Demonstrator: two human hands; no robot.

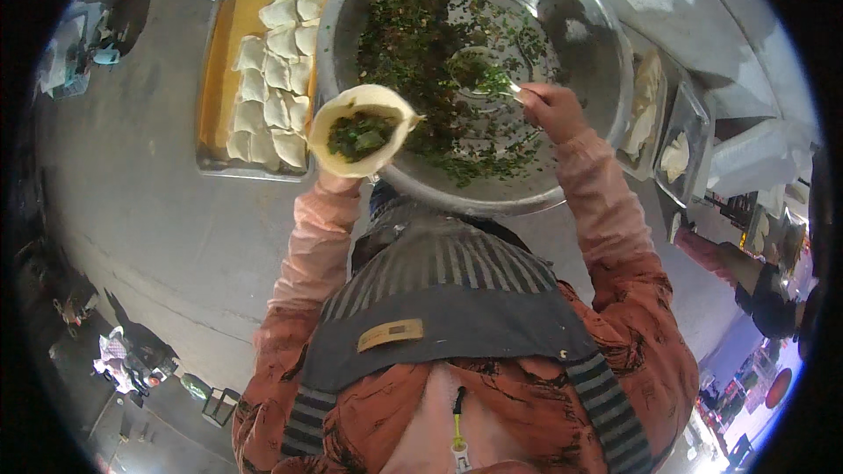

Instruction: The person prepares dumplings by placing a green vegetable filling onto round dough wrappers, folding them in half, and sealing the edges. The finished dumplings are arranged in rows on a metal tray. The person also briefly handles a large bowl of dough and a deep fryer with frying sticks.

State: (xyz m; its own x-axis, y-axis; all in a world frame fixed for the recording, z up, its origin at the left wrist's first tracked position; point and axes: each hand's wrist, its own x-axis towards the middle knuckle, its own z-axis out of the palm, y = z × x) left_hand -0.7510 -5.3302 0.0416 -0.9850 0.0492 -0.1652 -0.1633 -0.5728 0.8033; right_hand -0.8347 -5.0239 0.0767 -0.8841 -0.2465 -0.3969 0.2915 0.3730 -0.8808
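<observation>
My left hand (339,183) holds a round piece of dough (399,151) opened into a cup at the near left rim of a large metal basin (461,205). Chopped green filling (359,135) lies inside that dough, and the dough hides most of my fingers. Over the basin, my right hand (554,110) grips the white handle of a spoon (514,87). The spoon's bowl is down among the filling and hard to make out. A thick layer of chopped greens (408,46) covers the basin's left part, with thinner scatterings to the right.
Left of the basin, a metal tray with an orange base (218,92) carries rows of filled, folded dough pieces (267,102). To the right stand a tray with pale dough (644,105) and a clear container (699,122) with one pale piece. Another person's leg (708,253) shows at far right.
</observation>
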